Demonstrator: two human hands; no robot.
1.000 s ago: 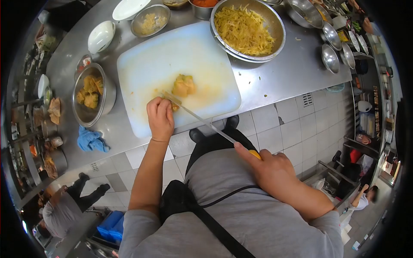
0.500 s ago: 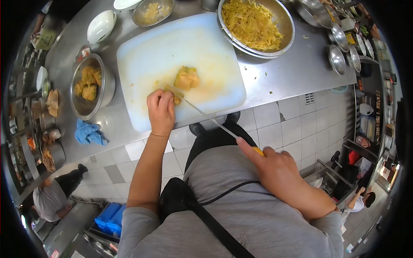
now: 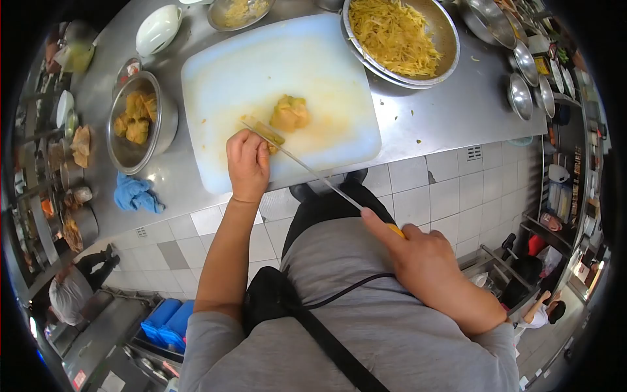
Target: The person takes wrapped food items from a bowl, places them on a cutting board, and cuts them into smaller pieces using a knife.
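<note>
My right hand grips a long, thin knife by its yellow handle, index finger stretched along the top. The blade slants across the near part of the white cutting board, its tip beside my left fingers. With fingers curled, my left hand presses on a small piece of yellowish pickled vegetable at the blade, mostly covered by the fingers. A flat yellow-green slice lies against the blade's far side. Just beyond it sits a larger knobbly lump of the pickled vegetable.
A steel pot with several vegetable lumps stands left, near a blue cloth. At the back are a bowl of yellow shreds, a white bowl and a small steel bowl. Steel bowls stand right. Another person is lower left.
The view has shifted slightly. The knife still lies by my left fingers, and a slice now shows more plainly along the blade. The person at the left has moved a little.
</note>
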